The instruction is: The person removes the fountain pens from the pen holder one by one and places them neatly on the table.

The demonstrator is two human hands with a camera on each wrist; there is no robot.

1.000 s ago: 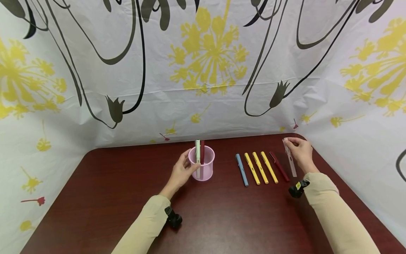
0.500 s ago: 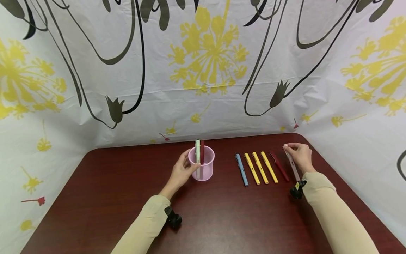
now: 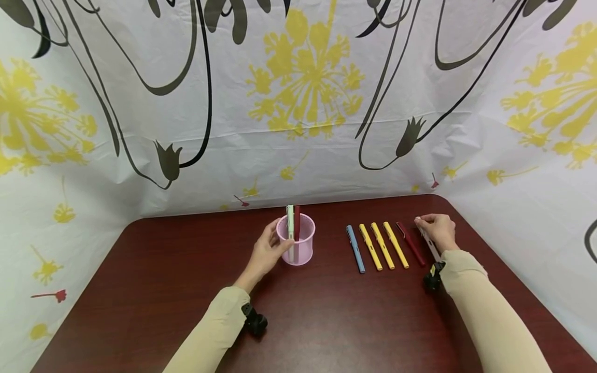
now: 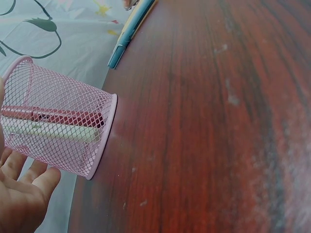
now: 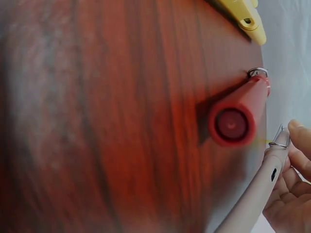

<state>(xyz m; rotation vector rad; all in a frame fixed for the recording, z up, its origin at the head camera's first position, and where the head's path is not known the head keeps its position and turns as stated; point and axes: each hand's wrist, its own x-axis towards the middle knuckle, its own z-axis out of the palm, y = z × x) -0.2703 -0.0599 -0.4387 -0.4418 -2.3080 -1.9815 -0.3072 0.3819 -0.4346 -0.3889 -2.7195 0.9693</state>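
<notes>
A pink mesh pen cup (image 3: 305,249) stands upright on the table, held at its left side by my left hand (image 3: 266,254), thumb at the front and fingers behind. Inside the cup stand a pale green pen (image 3: 290,223) and a dark red pen (image 3: 297,223). At the right, my right hand (image 3: 439,231) pinches the clip end of a pale, whitish pen (image 5: 260,189). Just left of that hand lies another dark red pen (image 3: 411,244); in the right wrist view its round end faces the camera.
Left of the loose red pen lie several yellow pens (image 3: 383,245) in a row, then a blue pen (image 3: 355,249). All rest on the dark reddish-brown table (image 3: 326,321). A white patterned cloth (image 3: 298,155) hangs behind the table.
My right hand has come slightly nearer along the table with the pale pen, which now tilts more beneath the wrist. My left hand and the cup have stayed put.
</notes>
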